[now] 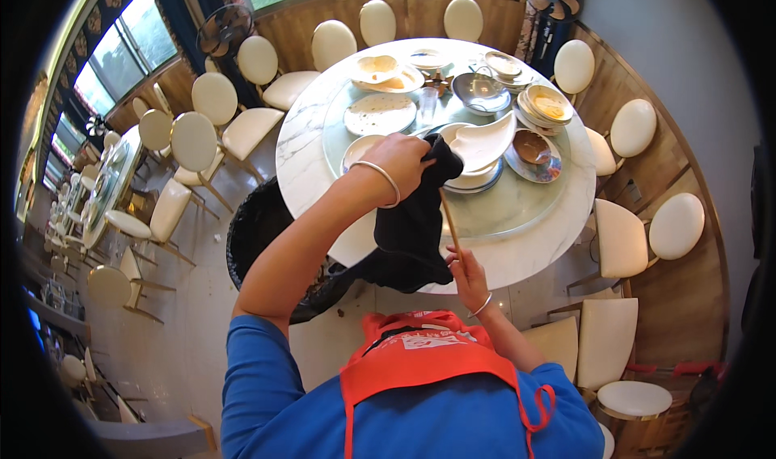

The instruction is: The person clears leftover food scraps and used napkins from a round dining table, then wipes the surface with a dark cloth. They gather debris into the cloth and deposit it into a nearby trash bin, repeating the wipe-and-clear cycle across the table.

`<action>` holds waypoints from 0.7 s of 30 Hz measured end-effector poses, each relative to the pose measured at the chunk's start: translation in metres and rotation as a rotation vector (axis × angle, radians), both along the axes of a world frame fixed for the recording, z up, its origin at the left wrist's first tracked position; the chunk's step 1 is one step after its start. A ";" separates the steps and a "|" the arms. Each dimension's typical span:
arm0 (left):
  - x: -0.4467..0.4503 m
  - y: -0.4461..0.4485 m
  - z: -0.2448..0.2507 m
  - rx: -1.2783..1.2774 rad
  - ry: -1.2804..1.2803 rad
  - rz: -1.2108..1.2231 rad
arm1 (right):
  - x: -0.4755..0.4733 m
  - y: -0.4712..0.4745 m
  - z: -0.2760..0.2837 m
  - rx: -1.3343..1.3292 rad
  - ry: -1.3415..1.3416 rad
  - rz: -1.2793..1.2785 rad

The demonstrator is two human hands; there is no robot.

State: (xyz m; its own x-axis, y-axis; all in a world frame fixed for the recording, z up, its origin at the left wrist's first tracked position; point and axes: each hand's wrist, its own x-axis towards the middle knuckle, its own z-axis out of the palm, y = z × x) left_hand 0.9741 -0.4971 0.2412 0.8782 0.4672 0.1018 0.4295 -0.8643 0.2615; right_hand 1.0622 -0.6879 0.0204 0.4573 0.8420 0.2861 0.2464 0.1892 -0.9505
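My left hand point(394, 162), wearing a white bangle, grips the upper end of a piece of black fabric point(412, 235), which hangs over the near edge of the round marble-topped table point(303, 174). My right hand point(468, 277) holds a thin wooden stick point(451, 225); the stick's upper end meets the cloth. Just beyond my hands, stacked plates and a curved white dish point(485, 144) stand on the glass turntable point(515, 216). To their right a brown bowl point(531, 146) rests on a patterned plate point(550, 171).
A large bin with a black liner point(248, 228) stands at the table's left. Soiled plates point(380, 113), a metal bowl point(481, 92) and a plate stack point(547, 104) are farther back. Cream chairs point(618, 241) surround the table. Small debris lies on the floor.
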 end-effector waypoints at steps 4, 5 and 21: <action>0.043 -0.007 0.019 -0.017 0.196 -0.007 | 0.012 -0.005 -0.004 0.139 -0.195 -0.167; 0.050 -0.008 0.022 -0.206 0.177 -0.012 | 0.018 -0.006 -0.004 0.178 -0.293 -0.244; 0.145 -0.091 0.050 -1.008 0.072 -0.173 | 0.084 -0.010 -0.037 0.261 -0.215 -0.542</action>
State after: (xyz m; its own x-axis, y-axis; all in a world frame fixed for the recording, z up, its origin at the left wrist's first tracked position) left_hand 1.1188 -0.5883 0.2913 0.9303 0.1727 -0.3236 0.3631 -0.3085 0.8792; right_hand 1.1465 -0.6982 -0.0169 0.7079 0.3976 0.5837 0.5525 0.2031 -0.8084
